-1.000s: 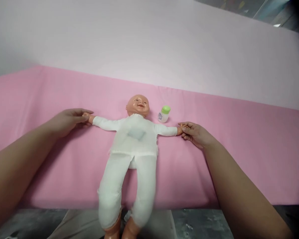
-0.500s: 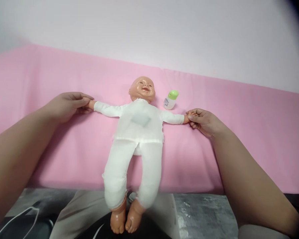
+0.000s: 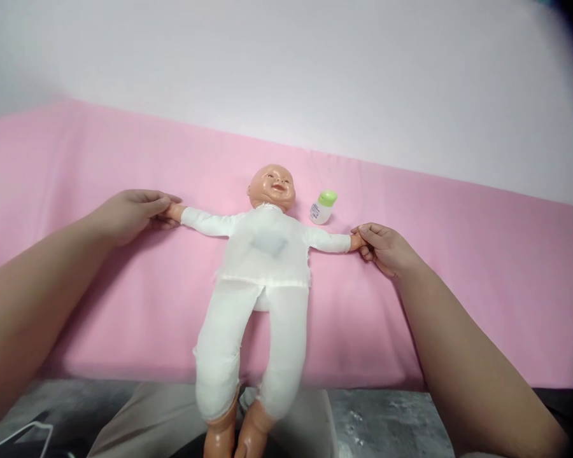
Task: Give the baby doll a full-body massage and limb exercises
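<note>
A baby doll with a white cloth body lies on its back on the pink sheet, head toward the wall, arms stretched out sideways. My left hand is closed around the doll's hand on the left side of the view. On the other side, my right hand pinches the doll's other hand between thumb and fingers. The doll's legs reach over the front edge, and its feet are partly cut off by the bottom of the view. A small bottle with a green cap is beside the doll's head.
Behind the pink-covered table rises a white wall. Below the front edge are a grey floor, my legs and a white cable at lower left.
The whole view has shifted, so the doll, bottle and table sit lower in it. The fingers of my right hand now cover more of the doll's hand. Both hands keep their hold.
</note>
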Available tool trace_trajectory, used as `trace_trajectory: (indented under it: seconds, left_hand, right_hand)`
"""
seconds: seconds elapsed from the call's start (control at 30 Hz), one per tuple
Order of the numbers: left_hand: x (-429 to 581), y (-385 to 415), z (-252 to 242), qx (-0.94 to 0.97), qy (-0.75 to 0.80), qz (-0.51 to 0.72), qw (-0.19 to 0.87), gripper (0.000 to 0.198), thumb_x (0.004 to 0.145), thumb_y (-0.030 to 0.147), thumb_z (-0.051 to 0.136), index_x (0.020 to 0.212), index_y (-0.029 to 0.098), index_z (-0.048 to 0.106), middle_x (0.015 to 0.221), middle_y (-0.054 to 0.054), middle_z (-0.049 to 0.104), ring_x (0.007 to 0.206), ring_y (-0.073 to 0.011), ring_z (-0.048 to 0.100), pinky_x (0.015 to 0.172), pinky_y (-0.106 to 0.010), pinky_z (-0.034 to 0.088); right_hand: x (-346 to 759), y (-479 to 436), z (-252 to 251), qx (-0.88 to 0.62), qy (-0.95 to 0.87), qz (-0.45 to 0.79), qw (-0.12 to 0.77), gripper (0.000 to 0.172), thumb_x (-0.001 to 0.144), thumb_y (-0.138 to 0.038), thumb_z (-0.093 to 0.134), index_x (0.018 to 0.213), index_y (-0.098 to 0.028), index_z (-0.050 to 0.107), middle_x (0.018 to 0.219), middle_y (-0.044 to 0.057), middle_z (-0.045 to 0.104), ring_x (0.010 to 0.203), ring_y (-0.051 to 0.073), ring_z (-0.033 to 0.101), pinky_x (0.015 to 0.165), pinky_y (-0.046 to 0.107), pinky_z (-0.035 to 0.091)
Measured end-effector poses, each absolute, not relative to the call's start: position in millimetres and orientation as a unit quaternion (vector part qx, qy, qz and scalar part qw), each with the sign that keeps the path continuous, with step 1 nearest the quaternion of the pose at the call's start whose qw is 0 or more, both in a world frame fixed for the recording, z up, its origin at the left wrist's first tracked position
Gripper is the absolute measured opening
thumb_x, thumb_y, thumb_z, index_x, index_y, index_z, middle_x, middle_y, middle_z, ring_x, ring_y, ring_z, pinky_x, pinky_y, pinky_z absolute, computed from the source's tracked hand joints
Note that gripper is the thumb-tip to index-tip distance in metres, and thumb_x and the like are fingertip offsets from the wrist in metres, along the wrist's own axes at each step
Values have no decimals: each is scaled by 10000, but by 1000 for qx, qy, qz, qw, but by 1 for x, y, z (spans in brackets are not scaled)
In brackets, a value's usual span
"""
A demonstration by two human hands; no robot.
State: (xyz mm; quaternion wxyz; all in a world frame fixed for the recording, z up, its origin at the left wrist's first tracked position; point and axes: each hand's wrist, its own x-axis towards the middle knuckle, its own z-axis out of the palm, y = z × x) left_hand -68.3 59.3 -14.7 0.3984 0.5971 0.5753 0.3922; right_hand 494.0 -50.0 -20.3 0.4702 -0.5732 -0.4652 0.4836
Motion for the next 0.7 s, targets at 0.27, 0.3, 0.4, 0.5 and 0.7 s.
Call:
trace_trajectory:
  seconds: [0.27, 0.3, 0.4, 0.5, 0.7]
  left_hand:
    - [-75, 60, -10, 535, 551, 378, 518, 668, 770, 381, 846, 1348, 99, 667, 1128, -149, 744, 895, -230, 697, 892, -396, 572]
    - [-75, 60, -9, 539, 546, 373, 522, 698, 748, 396, 867, 1352, 108, 666, 1121, -141, 746, 892, -226, 693, 874, -379, 575]
    - [-78, 60, -9, 566, 536, 349, 520, 722, 717, 429, 899, 1334, 130, 675, 1096, -122, 750, 896, -219, 681, 819, -334, 572]
    - [-80, 59, -7, 588, 529, 333, 512, 674, 678, 432, 922, 1245, 141, 704, 1060, -110, 746, 897, -222, 674, 747, -305, 560]
    - [-78, 58, -6, 586, 545, 340, 493, 542, 682, 473, 916, 1085, 162, 732, 868, -70, 724, 708, -145, 621, 600, -234, 482]
  right_hand:
    - [507, -51, -20, -524, -445, 554, 469, 484, 790, -342, 871, 1216, -195, 695, 836, 20, 650, 625, 115, 572, 538, 234, 504]
    - [509, -51, -21, -517, -442, 565, 467, 484, 786, -323, 877, 1217, -202, 694, 881, 25, 658, 647, 113, 585, 560, 233, 517]
    - [511, -50, -21, -509, -454, 579, 446, 485, 765, -285, 897, 1195, -201, 689, 896, 23, 670, 642, 102, 598, 581, 223, 524]
    - [509, -49, -21, -518, -469, 568, 435, 435, 752, -296, 910, 1106, -190, 681, 767, -6, 650, 558, 86, 559, 532, 209, 491]
    - [502, -48, -22, -544, -476, 548, 420, 384, 744, -376, 918, 929, -191, 638, 655, -24, 607, 522, 94, 531, 491, 210, 451]
